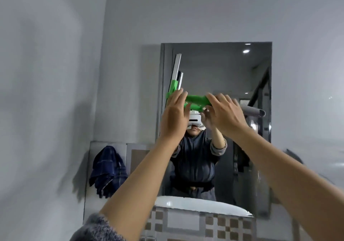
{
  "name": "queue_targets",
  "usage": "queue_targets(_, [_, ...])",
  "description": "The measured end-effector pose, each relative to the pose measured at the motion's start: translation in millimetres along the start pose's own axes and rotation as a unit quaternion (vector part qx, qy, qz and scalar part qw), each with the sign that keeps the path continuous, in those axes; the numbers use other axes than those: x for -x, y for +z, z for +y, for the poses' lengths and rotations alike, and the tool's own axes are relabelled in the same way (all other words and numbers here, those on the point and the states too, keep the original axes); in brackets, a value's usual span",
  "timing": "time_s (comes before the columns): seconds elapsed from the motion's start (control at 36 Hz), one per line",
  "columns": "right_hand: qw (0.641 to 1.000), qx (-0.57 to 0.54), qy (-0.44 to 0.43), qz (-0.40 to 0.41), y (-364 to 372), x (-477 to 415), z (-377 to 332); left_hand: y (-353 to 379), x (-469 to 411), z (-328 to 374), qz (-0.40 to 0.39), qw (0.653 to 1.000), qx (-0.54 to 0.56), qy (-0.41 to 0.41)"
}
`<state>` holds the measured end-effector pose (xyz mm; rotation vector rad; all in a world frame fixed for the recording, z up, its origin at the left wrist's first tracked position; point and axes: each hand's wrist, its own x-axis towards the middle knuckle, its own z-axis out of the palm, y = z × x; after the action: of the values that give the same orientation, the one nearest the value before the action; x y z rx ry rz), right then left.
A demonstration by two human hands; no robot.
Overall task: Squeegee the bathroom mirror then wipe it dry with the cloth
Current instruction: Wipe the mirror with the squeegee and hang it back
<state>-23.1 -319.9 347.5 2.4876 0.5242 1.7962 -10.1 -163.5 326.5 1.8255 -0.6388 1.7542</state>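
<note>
Pale grey walls (55, 73) close in a bathroom, and a frameless mirror (214, 64) hangs on the far one. At the far left a dark blue checked cloth (107, 170) hangs bunched against a flat panel on the wall, well apart from both hands and lower than they are. A fuzzy grey sleeve (96, 227) shows at the bottom edge, and the bare left forearm rises from it toward the glass.

The left grip (174, 118) is spread, its fingers straight and pointing up, laid flat against the squeegee (197, 102) where the green handle meets the head. From that joint the metal blade stands nearly upright along the mirror's left edge, leaning a little to the right. Its reflection sits just beside it, so it is at or very near the glass; actual contact cannot be made out.

The green handle runs level to the right between the two hands. The right grip (225, 116) holds its far end, fingers arched over the top and the thumb hidden beneath.

Below the hands a white sink (195, 205) sits at the foot of the mirror, with brown and white checked tiles (214, 226) on its front. The glass reflects the person with both arms raised.
</note>
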Motion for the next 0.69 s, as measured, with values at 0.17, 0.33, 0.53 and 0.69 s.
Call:
queue_targets(0.17, [0.999, 0.031, -0.017, -0.004, 5.3, -63.0, 4.8, 23.1, 31.0, -33.3, 0.018, 1.0, 0.001, -0.011])
queue_targets(0.33, [0.998, 0.046, -0.037, 0.022, 11.3, -103.4, 4.7, 52.7, 93.5, -76.4, -0.122, 0.989, -0.059, -0.062])
queue_targets(0.53, [0.997, 0.049, -0.049, 0.026, 18.6, -130.0, 4.3, 66.4, 103.6, -94.5, -0.155, 0.98, -0.109, -0.061])
queue_targets(0.69, [0.997, 0.047, -0.05, 0.02, 28.1, -131.9, 5.3, 71.4, 104.8, -100.3, -0.149, 0.98, -0.117, -0.056])
